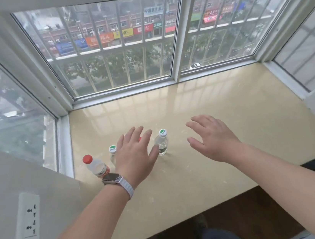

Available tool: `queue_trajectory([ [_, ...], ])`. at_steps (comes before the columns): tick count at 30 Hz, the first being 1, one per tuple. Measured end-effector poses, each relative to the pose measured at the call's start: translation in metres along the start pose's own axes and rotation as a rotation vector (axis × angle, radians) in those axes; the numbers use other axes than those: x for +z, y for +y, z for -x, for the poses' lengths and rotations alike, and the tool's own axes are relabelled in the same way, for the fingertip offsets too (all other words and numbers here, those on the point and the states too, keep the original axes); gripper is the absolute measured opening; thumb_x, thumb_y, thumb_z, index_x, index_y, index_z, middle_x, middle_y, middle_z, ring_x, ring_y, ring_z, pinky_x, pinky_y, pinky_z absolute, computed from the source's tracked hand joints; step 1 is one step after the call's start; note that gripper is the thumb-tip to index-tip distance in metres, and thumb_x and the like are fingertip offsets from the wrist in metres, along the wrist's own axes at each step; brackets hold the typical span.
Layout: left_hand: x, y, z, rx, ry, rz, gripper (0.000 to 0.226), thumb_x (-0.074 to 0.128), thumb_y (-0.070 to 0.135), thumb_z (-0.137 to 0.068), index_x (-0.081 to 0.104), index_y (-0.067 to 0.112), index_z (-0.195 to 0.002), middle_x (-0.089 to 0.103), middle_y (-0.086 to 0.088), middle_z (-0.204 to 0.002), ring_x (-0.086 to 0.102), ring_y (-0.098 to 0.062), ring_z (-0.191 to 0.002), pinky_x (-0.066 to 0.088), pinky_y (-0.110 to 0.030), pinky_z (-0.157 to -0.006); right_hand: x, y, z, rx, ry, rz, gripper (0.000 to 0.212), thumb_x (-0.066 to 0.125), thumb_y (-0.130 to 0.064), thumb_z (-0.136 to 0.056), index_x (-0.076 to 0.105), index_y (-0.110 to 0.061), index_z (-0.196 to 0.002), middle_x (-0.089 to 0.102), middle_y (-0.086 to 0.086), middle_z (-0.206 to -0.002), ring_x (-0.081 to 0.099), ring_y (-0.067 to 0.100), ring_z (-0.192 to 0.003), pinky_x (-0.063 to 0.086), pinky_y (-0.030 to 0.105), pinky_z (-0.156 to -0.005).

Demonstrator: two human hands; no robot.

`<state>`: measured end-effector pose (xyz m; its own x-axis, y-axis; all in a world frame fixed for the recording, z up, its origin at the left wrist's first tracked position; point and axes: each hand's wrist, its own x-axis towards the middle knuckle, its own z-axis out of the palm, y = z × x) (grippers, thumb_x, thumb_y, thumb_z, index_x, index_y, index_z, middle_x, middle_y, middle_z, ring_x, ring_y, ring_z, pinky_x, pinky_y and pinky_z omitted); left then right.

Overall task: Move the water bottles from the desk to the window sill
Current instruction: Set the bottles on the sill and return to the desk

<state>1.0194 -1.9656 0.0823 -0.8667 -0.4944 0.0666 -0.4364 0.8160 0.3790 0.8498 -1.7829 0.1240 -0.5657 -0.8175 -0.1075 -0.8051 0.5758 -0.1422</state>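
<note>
- The window sill is a glossy beige slab under a barred window; several water bottles stand upright on its left part.
- The left hand hovers palm down over the bottles with fingers spread and loose, gripping nothing. A watch with a pale strap sits on its wrist.
- The right hand is likewise spread and empty, palm down, over bare sill to the right of the bottles.
- A green-and-white-capped bottle stands between the two hands, just beside the left thumb; whether the thumb touches it cannot be told. It is well apart from the right hand.
- A second green-and-white-capped bottle stands just left of the left hand, its lower body partly hidden by the hand.
- A red-capped bottle with a red label stands furthest left, near the sill's left edge, close to the left wrist and watch.
- A sliver of red shows between the left fingers, apparently another cap under the hand; the rest is hidden.
- A wall socket sits on the wall at lower left.
</note>
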Motion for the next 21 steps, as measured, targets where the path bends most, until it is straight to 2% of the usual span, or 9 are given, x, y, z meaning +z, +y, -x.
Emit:
queue_trajectory([
  [6,-0.003,0.035,-0.017,0.103,-0.003,-0.005,0.06,0.033,0.055,-0.089,0.055,0.024,-0.136,0.05,-0.005,-0.148,0.038,-0.03,-0.141,0.024,-0.05,-0.116,-0.028,0.022,0.017,0.088,0.078,0.036,0.071,0.024,-0.058,-0.084,0.051,-0.02,-0.137,0.048,0.005,-0.143,0.038,0.027,-0.133,0.031,0.04,-0.106],
  [9,0.001,0.061,-0.025,0.164,-0.009,-0.012,0.061,0.033,0.055,-0.088,0.057,0.022,-0.134,0.053,-0.008,-0.145,0.042,-0.032,-0.138,0.027,-0.051,-0.114,-0.034,0.042,0.031,0.125,0.081,0.047,0.07,0.022,-0.058,-0.085,0.05,-0.022,-0.138,0.046,0.005,-0.145,0.036,0.025,-0.135,0.029,0.041,-0.108],
  [14,0.007,0.108,-0.041,0.286,-0.003,-0.063,0.055,0.039,0.052,-0.089,0.059,0.021,-0.13,0.057,-0.009,-0.14,0.047,-0.033,-0.133,0.032,-0.053,-0.112,-0.044,0.085,0.06,0.206,0.1,0.051,0.067,0.026,-0.057,-0.086,0.053,-0.021,-0.136,0.051,0.006,-0.142,0.041,0.026,-0.132,0.033,0.042,-0.106],
  [18,0.012,0.154,-0.055,0.352,-0.015,-0.106,0.049,0.047,0.049,-0.091,0.057,0.022,-0.131,0.055,-0.008,-0.143,0.045,-0.033,-0.135,0.029,-0.053,-0.113,-0.055,0.128,0.083,0.246,0.146,0.025,0.066,0.028,-0.055,-0.087,0.056,-0.018,-0.133,0.054,0.009,-0.137,0.045,0.028,-0.128,0.035,0.043,-0.103],
  [21,0.017,0.203,-0.064,0.416,-0.004,-0.136,0.052,0.041,0.052,-0.091,0.058,0.023,-0.131,0.055,-0.007,-0.142,0.046,-0.032,-0.135,0.03,-0.053,-0.113,-0.068,0.168,0.107,0.287,0.198,0.013,0.064,0.03,-0.054,-0.088,0.058,-0.017,-0.131,0.056,0.009,-0.135,0.047,0.029,-0.126,0.036,0.042,-0.102],
])
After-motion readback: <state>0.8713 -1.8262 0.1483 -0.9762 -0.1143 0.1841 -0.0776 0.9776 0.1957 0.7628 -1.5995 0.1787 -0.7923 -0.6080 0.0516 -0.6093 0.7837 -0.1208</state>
